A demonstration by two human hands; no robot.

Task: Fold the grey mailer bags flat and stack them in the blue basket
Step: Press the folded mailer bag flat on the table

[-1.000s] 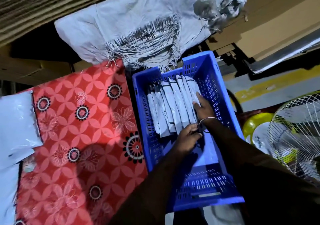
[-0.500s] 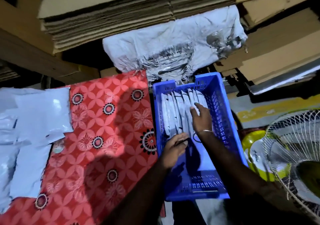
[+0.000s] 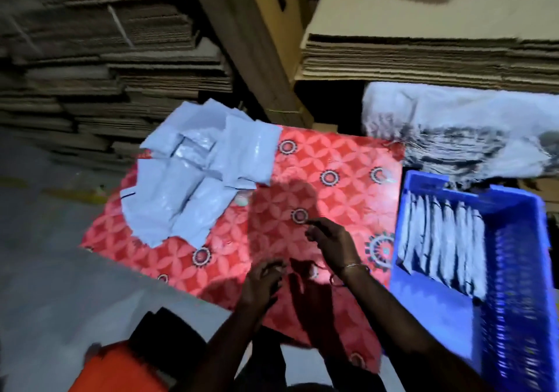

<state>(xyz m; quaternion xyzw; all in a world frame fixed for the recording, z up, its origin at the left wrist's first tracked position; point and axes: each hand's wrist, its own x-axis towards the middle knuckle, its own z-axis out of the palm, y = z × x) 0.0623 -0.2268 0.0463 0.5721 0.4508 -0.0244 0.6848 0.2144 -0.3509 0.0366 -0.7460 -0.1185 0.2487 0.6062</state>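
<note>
Both hands, left (image 3: pixel 262 282) and right (image 3: pixel 331 242), hover empty with loosely curled fingers over the red tabletop (image 3: pixel 341 161). Unfolded mailer bags (image 3: pixel 193 180) lie at its far left; folded ones stand in the blue basket (image 3: pixel 514 270) (right side). Better take only the top bag, then press each crease flat.

Both arms reach forward, left grip (image 3: pixel 262 279) and right grip (image 3: pixel 331 242) loosely curled (holding nothing).

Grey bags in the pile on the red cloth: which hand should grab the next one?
Probably the left hand. The pile of grey bags lies on its side. The right hand would have to cross over, though it is free too.
</note>
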